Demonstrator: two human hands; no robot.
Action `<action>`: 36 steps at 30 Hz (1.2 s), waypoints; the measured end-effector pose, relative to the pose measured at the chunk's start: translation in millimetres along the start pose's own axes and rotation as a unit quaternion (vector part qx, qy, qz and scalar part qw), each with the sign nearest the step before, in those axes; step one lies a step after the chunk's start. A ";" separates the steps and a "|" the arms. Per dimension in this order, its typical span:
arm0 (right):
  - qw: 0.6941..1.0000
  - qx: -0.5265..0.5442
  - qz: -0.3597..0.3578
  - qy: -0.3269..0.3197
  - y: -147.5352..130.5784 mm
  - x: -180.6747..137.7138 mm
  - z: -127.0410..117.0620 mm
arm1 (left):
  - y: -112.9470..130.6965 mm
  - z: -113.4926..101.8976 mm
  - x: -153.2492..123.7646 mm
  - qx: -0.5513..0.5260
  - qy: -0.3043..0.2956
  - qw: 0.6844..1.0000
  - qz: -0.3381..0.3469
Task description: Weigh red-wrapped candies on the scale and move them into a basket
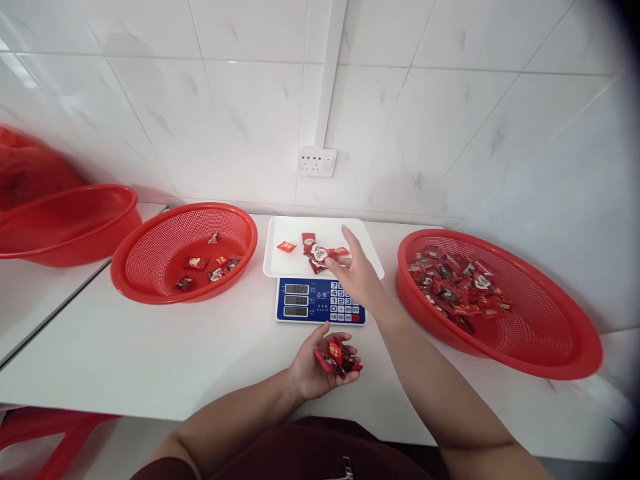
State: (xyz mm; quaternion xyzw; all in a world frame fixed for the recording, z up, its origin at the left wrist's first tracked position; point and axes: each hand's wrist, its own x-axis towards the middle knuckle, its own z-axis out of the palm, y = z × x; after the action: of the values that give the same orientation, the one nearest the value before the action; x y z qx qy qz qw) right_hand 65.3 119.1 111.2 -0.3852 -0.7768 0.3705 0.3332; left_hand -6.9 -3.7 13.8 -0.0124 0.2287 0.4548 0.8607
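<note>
My left hand point(320, 363) rests palm up on the white table, fingers curled around a small bunch of red wrapped candies point(337, 357). My right hand point(356, 273) reaches over the blue scale point(320, 301) to its white tray point(285, 267), fingertips touching a few red candies point(320, 253) lying there. One more candy point(287, 247) lies apart on the tray's left side.
A red mesh basket point(550, 333) at the right holds many wrapped candies point(457, 283). A second red mesh basket point(150, 280) left of the scale holds several candies point(210, 265). A red basin point(65, 227) sits far left. A wall socket point(317, 162) is behind the scale.
</note>
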 end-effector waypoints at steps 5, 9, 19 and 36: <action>0.998 -0.060 0.007 -0.016 6.8 -30.7 -9.0 | 2.5 -1.5 0.6 0.008 0.003 1.000 0.025; 0.979 -0.054 0.008 -0.196 7.6 -81.8 -14.9 | 0.1 -1.6 1.6 0.018 0.018 0.999 0.028; 0.961 -0.098 -0.040 -0.256 17.9 -124.0 8.9 | -11.0 -6.5 4.8 0.073 0.019 0.997 -0.021; 0.985 0.141 0.049 0.088 26.2 -28.1 -16.7 | -2.0 -7.8 3.1 0.136 -0.001 0.988 0.072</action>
State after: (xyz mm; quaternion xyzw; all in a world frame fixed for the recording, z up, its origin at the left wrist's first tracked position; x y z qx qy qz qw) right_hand 101.4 112.0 91.3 -0.4027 -0.6644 0.4569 0.4331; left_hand -6.8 -4.3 5.1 0.1221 0.2877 0.4802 0.8196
